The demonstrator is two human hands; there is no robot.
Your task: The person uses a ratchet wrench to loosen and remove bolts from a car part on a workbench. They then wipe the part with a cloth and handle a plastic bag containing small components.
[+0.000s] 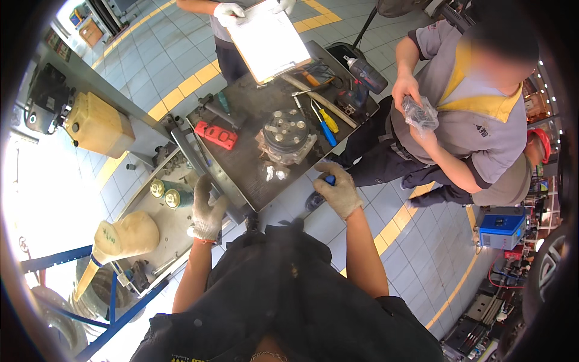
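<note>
On the dark tray top of a tool cart stands a round metal car air-conditioning compressor, its clutch plate facing up. Crumpled whitish scraps lie at its near side. My left hand, in a knitted work glove, is beside the cart's near left edge, fingers apart and nothing seen in it. My right hand, gloved too, is off the cart's near right edge with its fingers closed on a small blue object. The hand covers most of that object.
Pliers, a hammer, a red tool and a cordless impact wrench lie around. A co-worker at right holds a plastic-wrapped part; another person holds a clipboard. Bottles and a funnel jug stand at left.
</note>
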